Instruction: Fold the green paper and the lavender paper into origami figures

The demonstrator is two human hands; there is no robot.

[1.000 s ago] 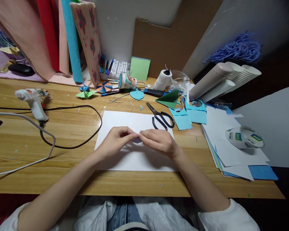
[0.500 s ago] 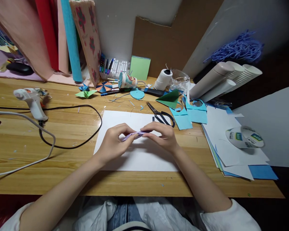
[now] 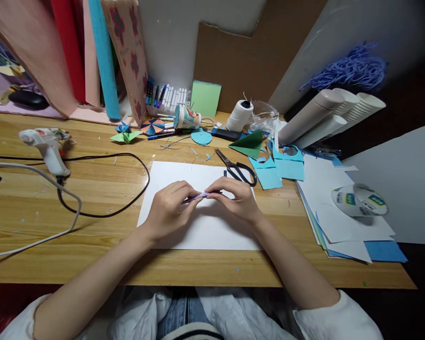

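Note:
A thin piece of purple paper (image 3: 200,195), seen nearly edge-on, is pinched between my two hands. My left hand (image 3: 170,204) grips its left end between thumb and fingers. At its right end, the thumb and fingertips of my right hand (image 3: 235,198) are closed on it. My fingers cover much of the paper, so its full shape is hidden. Below both hands a white sheet (image 3: 205,233) lies flat on the wooden table (image 3: 102,255). Black-handled scissors (image 3: 236,168) rest across the sheet's upper right edge, just beyond my right hand.
A glue gun (image 3: 46,147) and looped cables (image 3: 141,189) occupy the left. Behind stand markers (image 3: 170,97), a thread spool (image 3: 240,115) and a green folded paper (image 3: 248,144). To the right are light-blue cut papers (image 3: 289,165), stacked sheets (image 3: 350,236) and a tape roll (image 3: 359,200).
The purple paper has tilted and now shows thinner, closer to edge-on. My fingers have shifted slightly on it; both hands stay in about the same place.

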